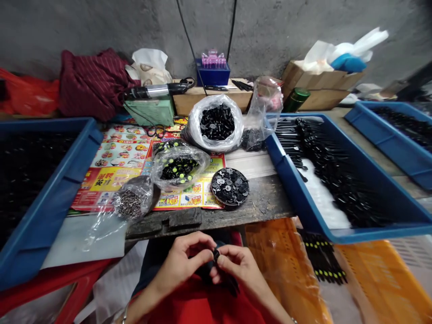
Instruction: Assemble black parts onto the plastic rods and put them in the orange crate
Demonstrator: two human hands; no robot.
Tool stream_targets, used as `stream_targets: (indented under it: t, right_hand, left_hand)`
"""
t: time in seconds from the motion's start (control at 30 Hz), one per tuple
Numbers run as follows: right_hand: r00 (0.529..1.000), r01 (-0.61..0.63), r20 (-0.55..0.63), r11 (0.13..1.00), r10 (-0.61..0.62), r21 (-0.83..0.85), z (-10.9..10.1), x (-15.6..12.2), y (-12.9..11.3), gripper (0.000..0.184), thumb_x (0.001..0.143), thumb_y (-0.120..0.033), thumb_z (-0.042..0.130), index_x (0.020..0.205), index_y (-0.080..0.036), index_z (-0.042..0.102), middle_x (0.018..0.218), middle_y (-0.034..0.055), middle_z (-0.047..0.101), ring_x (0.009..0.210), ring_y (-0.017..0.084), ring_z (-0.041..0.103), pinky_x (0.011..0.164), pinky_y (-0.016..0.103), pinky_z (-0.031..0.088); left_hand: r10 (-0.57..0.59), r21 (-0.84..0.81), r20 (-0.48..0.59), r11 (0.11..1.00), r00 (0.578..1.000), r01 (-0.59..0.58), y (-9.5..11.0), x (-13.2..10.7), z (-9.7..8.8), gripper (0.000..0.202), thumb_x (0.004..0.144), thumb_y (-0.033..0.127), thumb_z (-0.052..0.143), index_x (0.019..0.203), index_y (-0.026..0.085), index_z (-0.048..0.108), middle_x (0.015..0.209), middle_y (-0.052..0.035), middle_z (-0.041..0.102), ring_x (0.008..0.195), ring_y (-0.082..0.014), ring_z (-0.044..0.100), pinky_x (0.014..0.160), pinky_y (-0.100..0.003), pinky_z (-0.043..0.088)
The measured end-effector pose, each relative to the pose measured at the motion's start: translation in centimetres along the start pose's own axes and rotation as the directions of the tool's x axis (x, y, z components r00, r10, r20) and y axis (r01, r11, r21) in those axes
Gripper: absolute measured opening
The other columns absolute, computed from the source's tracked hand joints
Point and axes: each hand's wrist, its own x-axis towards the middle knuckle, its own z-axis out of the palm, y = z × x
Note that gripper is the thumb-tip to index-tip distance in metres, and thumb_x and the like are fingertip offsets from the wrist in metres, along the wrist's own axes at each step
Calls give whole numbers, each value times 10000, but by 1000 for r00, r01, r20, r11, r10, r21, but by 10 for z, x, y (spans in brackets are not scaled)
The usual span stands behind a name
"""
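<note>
Both my hands meet low in the middle, over my lap and a red cloth. My left hand [184,261] and my right hand [238,267] are closed in pinches on one small black part [216,255] held between their fingertips. Just beyond them, on the worn table edge, a round black lid [230,186] holds several small flat black and grey pieces. A clear bag of black and yellow-green parts [178,167] and a clear bag of small metal screws [131,202] lie left of the lid.
A blue tray [297,193] of long black parts stands at the right, another blue tray [54,193] at the left. An orange crate [381,279] with black yellow-dotted pieces sits lower right. A white bag of black parts [216,122], boxes and cloth line the back wall.
</note>
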Motion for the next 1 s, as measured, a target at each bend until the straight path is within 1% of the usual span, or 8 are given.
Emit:
stream_targets:
  t: [0.1,0.23,0.37,0.47,0.6,0.73,0.87,1.0]
  right_hand:
    - [999,-40,31,999,40,-2,0,1,-1,433,657,-491,803,814,-97,715,607,63,699,480,131,632,493,225,491]
    - [995,-69,67,998,69,-2,-1,2,-5,438,651,-482,809,799,-81,714,633,82,707,456,116,618,474,218,486]
    - [992,-97,76,995,96,17,-2,3,-4,429,656,-466,811,813,-80,708,643,83,711,456,113,623,479,219,499]
    - [992,-99,82,995,97,18,-3,3,-3,424,654,-467,810,799,-83,704,628,71,709,430,100,607,448,195,478]
    - [993,-94,66,995,95,-12,-4,4,-2,433,646,-495,801,753,-88,702,584,53,697,377,74,562,390,160,424]
    - [996,-77,44,997,77,-15,-5,6,0,454,636,-528,794,709,-89,700,553,54,686,349,66,537,365,150,395]
    - [998,-52,28,999,53,-8,-5,8,5,447,639,-518,795,704,-83,715,546,57,679,351,67,526,365,155,402]
    - [999,-32,24,999,32,10,-3,9,9,458,650,-528,784,695,-76,723,542,56,668,343,59,502,353,150,372]
  left_hand:
    - [-51,-29,39,998,998,52,1,4,-3,48,732,179,636,735,144,667,634,17,617,557,-108,547,551,-200,451]
    - [-106,-31,99,994,989,110,-1,8,-7,67,731,189,644,744,131,674,625,19,610,540,-105,532,538,-205,440]
    - [-107,15,126,994,986,106,-2,9,-10,72,734,176,633,724,125,683,605,18,607,545,-107,526,546,-207,427]
    - [-111,47,137,993,984,106,0,8,-11,80,733,159,619,713,125,689,609,14,614,568,-114,531,566,-210,425]
    - [-109,80,130,992,985,99,1,8,-9,89,708,126,604,698,131,692,642,8,628,606,-126,547,595,-216,431]
    - [-97,89,106,992,990,88,1,7,-7,86,706,135,605,697,138,690,654,9,623,610,-127,542,602,-217,435]
    - [-87,138,78,988,993,76,5,6,-6,86,709,133,600,691,140,684,648,10,617,614,-124,532,608,-212,427]
    - [-107,115,96,989,990,96,9,7,-2,64,714,150,597,704,139,659,616,18,595,583,-119,513,581,-208,418]
